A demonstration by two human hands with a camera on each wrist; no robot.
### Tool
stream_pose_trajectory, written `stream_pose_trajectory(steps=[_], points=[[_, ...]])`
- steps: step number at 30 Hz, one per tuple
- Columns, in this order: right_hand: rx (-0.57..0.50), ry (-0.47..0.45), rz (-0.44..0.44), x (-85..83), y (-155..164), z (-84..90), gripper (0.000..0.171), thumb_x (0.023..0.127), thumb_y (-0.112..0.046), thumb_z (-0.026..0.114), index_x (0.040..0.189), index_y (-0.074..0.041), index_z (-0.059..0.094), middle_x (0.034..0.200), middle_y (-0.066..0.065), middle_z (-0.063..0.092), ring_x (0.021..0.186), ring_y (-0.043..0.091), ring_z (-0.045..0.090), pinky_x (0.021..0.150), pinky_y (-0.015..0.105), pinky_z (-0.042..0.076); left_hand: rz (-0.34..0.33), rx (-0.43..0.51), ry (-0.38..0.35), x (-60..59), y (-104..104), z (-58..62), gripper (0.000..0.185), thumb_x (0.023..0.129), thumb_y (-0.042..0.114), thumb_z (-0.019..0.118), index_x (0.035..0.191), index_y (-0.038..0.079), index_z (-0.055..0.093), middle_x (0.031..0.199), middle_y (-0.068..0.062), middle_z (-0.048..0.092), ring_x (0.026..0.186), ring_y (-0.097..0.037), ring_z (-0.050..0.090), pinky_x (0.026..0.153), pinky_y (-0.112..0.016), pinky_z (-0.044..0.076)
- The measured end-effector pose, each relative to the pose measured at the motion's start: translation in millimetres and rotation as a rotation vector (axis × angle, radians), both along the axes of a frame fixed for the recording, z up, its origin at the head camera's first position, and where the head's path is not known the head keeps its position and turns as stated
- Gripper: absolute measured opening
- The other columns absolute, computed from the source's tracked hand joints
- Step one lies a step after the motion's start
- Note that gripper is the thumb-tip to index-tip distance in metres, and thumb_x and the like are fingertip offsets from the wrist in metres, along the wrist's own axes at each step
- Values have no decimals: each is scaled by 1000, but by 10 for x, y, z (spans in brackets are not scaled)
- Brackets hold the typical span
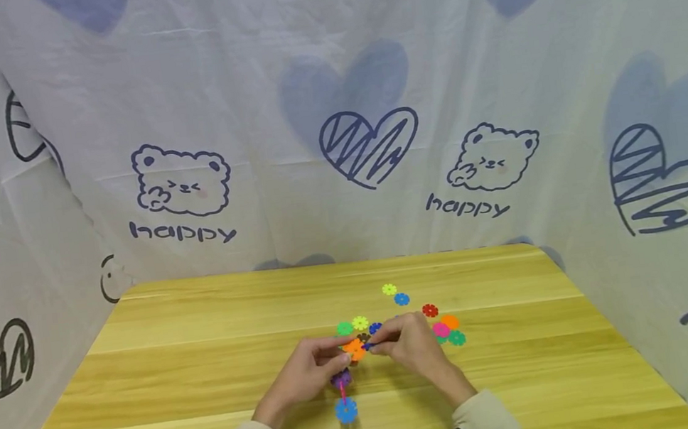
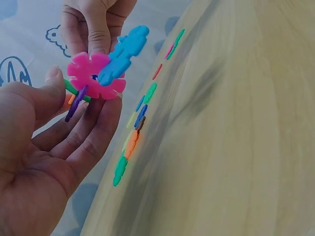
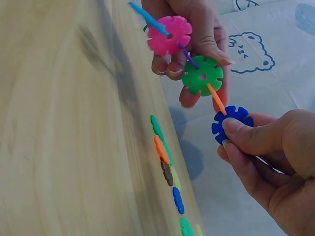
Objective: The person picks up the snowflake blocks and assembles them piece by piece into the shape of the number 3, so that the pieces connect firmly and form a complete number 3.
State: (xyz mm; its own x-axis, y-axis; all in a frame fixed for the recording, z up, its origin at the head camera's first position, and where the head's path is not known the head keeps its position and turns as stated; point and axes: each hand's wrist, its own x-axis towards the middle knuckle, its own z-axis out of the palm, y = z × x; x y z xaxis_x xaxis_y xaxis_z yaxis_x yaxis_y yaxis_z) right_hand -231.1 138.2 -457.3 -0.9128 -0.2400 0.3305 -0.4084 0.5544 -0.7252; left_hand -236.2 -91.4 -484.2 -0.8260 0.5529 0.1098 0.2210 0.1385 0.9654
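Notched plastic building discs are slotted edge to edge into a chain, held above the table. Seen from the right wrist, it runs light blue disc (image 3: 147, 17), pink disc (image 3: 181, 30), purple disc (image 3: 186, 55), green disc (image 3: 210, 66), orange disc (image 3: 216, 99), dark blue disc (image 3: 238, 114). My left hand (image 1: 304, 372) grips this chain around its green part, with thumb and fingers on either side. Between thumb and fingertips, my right hand (image 1: 417, 346) pinches the dark blue disc, whose rim meets the orange disc. The light blue end (image 1: 346, 410) points toward me in the head view.
Loose discs lie flat on the wooden table (image 1: 190, 326) beyond the hands, among them a yellow disc (image 1: 389, 289), a red disc (image 1: 429, 310) and a teal disc (image 1: 457, 338). A printed white curtain (image 1: 278, 201) surrounds the table's back and sides.
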Motion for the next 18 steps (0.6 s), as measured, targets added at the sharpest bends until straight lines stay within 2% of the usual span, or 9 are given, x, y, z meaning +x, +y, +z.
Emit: stream_pose_trajectory(steps=[5, 11, 15, 18], points=[[-33, -22, 2, -4, 1, -14, 8, 78, 2, 86, 78, -5, 82, 78, 11, 78, 68, 14, 72, 60, 17, 56, -8, 21, -32, -8, -3, -6, 41, 105, 9, 59, 142, -6, 56, 118, -33, 71, 87, -28, 77, 78, -23, 62], [-32, -30, 10, -20, -6, -56, 9, 78, 2, 86, 77, -5, 82, 77, 10, 78, 68, 12, 72, 60, 16, 56, -2, -23, 27, -13, -6, -12, 40, 104, 11, 62, 141, -4, 59, 116, -28, 74, 97, -35, 76, 82, -20, 60], [7, 0, 12, -27, -17, -72, 8, 79, 2, 86, 78, -5, 82, 78, 10, 79, 68, 14, 73, 61, 15, 56, 3, -79, 60, -12, 0, -3, 40, 103, 13, 63, 140, -2, 61, 111, -22, 75, 91, -21, 74, 81, -20, 59], [3, 2, 22, -33, -19, -66, 8, 80, 1, 85, 79, -6, 82, 80, 9, 79, 70, 15, 74, 63, 15, 56, 6, -93, 57, -5, -3, 14, 41, 103, 14, 64, 140, -2, 61, 109, -21, 74, 87, -12, 71, 79, -20, 58]])
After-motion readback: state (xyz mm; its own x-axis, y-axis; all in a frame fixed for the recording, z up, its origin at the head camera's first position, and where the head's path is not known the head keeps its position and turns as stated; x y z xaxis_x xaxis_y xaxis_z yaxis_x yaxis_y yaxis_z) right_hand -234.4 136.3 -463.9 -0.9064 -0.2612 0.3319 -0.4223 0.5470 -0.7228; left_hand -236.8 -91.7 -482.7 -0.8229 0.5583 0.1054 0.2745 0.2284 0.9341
